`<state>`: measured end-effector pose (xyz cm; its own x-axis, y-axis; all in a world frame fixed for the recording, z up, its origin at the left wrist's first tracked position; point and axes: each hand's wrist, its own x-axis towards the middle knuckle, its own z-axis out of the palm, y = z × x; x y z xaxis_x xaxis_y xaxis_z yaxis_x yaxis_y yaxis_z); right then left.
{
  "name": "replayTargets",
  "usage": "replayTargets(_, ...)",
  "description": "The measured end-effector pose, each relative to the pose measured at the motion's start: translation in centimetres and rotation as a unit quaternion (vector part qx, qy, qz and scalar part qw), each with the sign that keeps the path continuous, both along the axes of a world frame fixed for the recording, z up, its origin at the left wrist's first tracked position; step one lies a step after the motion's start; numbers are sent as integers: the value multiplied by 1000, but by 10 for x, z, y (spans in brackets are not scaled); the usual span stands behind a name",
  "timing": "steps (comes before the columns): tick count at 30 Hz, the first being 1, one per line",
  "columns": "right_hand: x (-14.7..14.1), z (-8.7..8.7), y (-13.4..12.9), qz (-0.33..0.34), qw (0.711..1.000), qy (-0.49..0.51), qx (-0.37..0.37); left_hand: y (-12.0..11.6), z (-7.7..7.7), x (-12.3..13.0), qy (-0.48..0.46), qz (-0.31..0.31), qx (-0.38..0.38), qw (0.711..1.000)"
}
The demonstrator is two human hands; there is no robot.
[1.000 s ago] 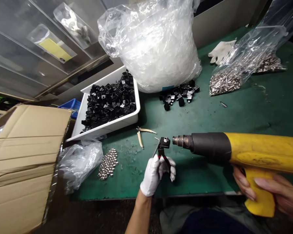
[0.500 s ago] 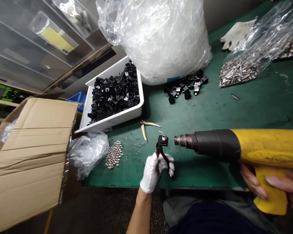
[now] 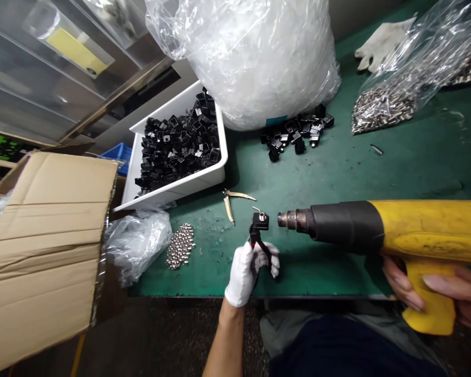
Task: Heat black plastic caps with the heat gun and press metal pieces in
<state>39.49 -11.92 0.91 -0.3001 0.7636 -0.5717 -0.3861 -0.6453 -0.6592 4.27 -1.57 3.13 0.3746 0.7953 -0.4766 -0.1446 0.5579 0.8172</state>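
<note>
In a white glove, my left hand [image 3: 241,272] is closed around the dark handles of pliers [image 3: 256,235]. At the jaws of the pliers sits a small black plastic part [image 3: 261,222] with a silver metal fitting [image 3: 262,216] on top. My bare right hand [image 3: 435,293] is wrapped round the grip of a yellow heat gun [image 3: 427,230]. The stepped metal nozzle [image 3: 294,220] points left at the black part, with a small gap between them. Just beyond lie small cutters [image 3: 230,201] with tan handles, spread apart on the green table [image 3: 337,178].
A white bin [image 3: 180,188] full of black parts stands at the left, near loose metal fittings [image 3: 180,246]. Behind are a large plastic bag [image 3: 259,63], a pile of black parts [image 3: 294,133] and a bag of metal pieces [image 3: 382,110]. A cardboard box [image 3: 51,251] is far left.
The view has shifted slightly, so the whole scene sits a little higher and further left. Both hands keep their holds, and the nozzle stays beside the black part.
</note>
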Motion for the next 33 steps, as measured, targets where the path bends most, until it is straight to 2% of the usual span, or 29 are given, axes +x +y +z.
replayTargets(3,0,-4,-4,8,997,40,69,0,-2,0,0,0,7,1000)
replayTargets(5,0,-5,-5,4,995,55,79,-1,-3,-1,1,0,10,1000)
replayTargets(15,1,-7,-5,6,994,67,84,-1,-3,-1,0,-7,16,1000)
replayTargets(33,-3,3,-2,11,995,29,90,0,-1,1,9,-10,21,1000)
